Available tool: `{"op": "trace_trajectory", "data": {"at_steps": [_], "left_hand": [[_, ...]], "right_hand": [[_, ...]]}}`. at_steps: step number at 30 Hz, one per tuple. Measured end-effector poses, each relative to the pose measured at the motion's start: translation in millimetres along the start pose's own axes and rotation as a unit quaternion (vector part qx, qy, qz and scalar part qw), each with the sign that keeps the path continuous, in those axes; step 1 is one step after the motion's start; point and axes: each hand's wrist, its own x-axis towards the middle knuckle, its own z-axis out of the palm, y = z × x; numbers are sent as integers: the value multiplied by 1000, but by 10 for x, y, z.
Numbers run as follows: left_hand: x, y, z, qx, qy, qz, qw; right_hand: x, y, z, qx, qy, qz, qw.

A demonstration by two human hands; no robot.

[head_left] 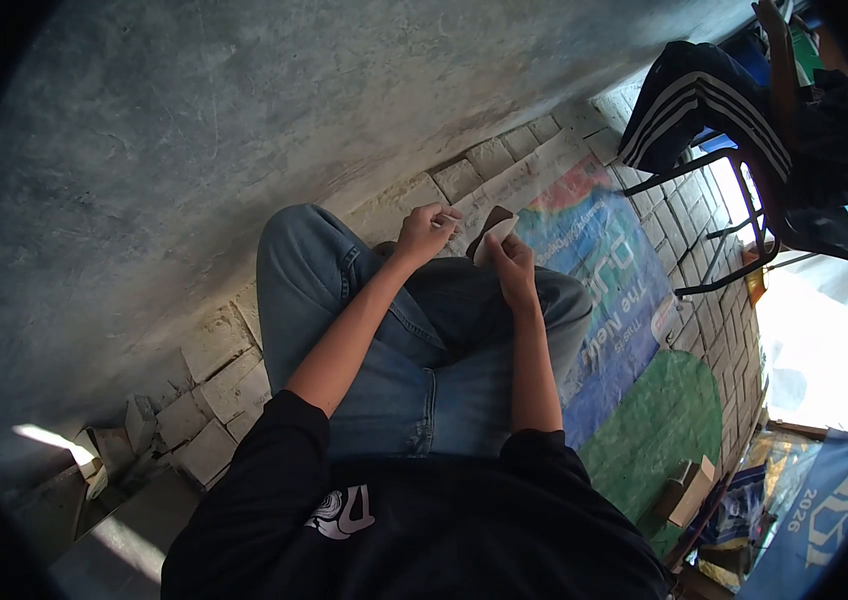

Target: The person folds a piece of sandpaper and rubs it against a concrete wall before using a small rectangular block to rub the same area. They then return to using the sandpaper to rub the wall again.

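Observation:
My right hand (512, 264) pinches a small curved flat piece, brown on one part and whitish on the other (492, 236), and holds it up over my crossed legs. Level with it, a short gap to the left, is my left hand (426, 234). Its fingers are curled together in a pinch, with a thin pale bit at the fingertips too small to name. Both forearms rest near my thighs in blue jeans (374, 390).
A printed banner (614, 270) lies on the brick floor beside me, with a green mat (659, 410) nearer. A grey wall (174, 130) rises at left. At upper right a person (724, 110) sits on a metal-framed chair (759, 245). A cardboard box (686, 492) stands at lower right.

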Motion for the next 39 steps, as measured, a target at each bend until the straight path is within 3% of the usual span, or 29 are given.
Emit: {"op": "trace_trajectory", "data": {"at_steps": [28, 30, 33, 36, 39], "left_hand": [[-3, -40, 8, -14, -26, -17, 999], [-11, -31, 8, -8, -23, -30, 999], [-42, 48, 9, 36, -19, -30, 999], [-44, 98, 32, 43, -31, -1, 999], [-62, 103, 93, 130, 4, 167, 977]], "right_hand": [[28, 84, -36, 79, 97, -16, 992], [60, 136, -95, 61, 49, 20, 997], [68, 167, -110, 65, -11, 1, 998], [-8, 58, -99, 73, -16, -16, 997], [-107, -116, -11, 91, -19, -9, 996]]}}
